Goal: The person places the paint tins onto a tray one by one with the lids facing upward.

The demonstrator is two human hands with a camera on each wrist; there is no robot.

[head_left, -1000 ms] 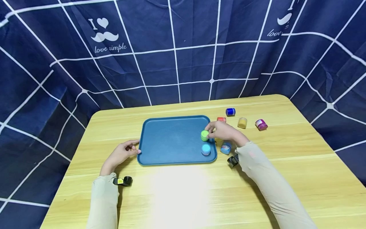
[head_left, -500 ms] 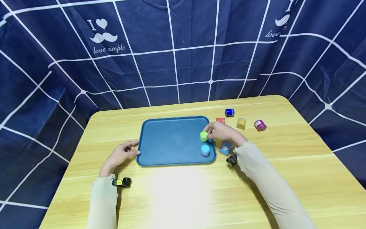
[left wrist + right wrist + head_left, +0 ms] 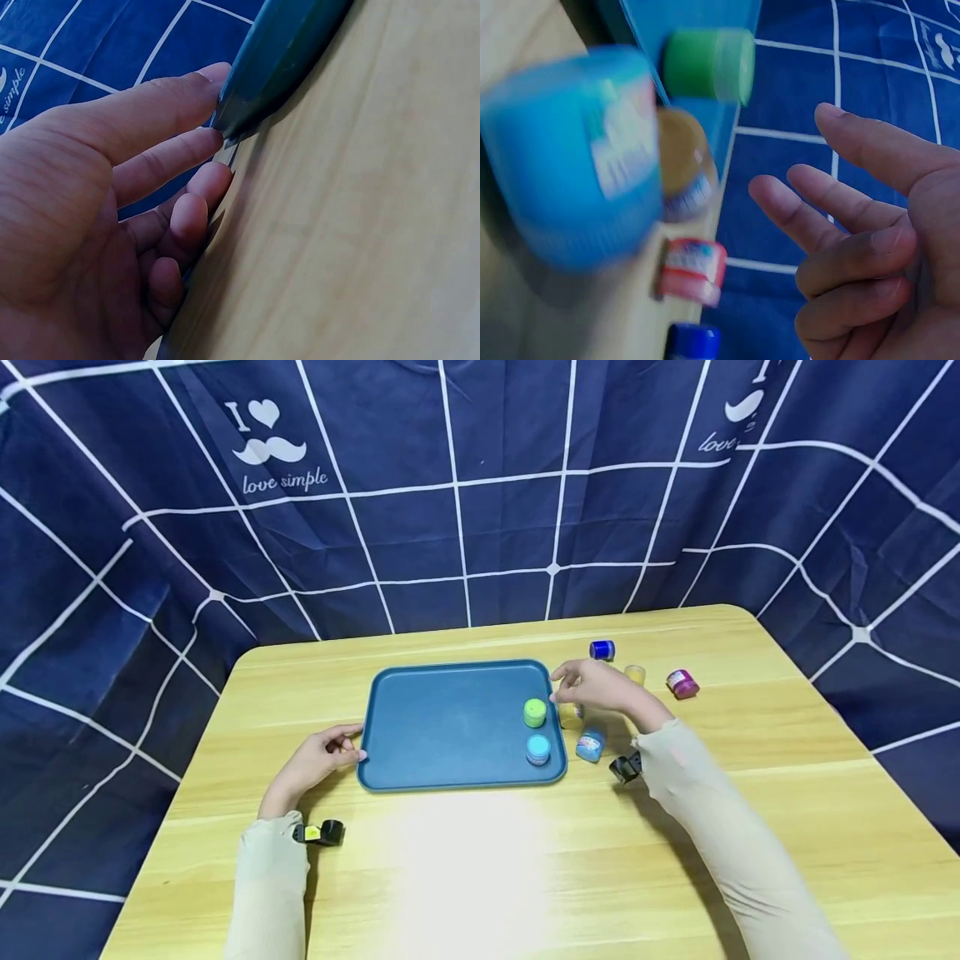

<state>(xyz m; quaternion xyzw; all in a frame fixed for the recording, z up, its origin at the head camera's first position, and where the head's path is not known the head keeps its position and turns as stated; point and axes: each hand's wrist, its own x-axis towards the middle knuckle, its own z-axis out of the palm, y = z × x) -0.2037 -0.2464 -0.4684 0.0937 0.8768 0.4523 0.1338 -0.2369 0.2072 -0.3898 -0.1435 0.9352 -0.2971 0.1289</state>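
Note:
My left hand [image 3: 315,766] holds the left edge of a blue tray [image 3: 450,785], thumb and index finger at the rim; in the left wrist view those fingertips meet the tray's edge [image 3: 262,71] while the other fingers curl loosely. A small green jar [image 3: 535,712] stands on the tray's right side, behind a light-blue jar [image 3: 537,749]. My right hand [image 3: 596,685] is over the tray's right edge, apart from the green jar. In the right wrist view its thumb and index finger are spread, with nothing between them.
Right of the tray lie a blue jar [image 3: 590,745], a yellow-brown jar [image 3: 570,716], a red jar [image 3: 694,270], a dark-blue jar [image 3: 602,650], another yellow jar [image 3: 635,675] and a purple jar [image 3: 682,683]. A navy curtain [image 3: 510,527] hangs behind the wooden table [image 3: 300,693].
My right hand has let go of the green jar and moved up and right, leaving the jar on the tray. My left hand stays at the tray's left edge.

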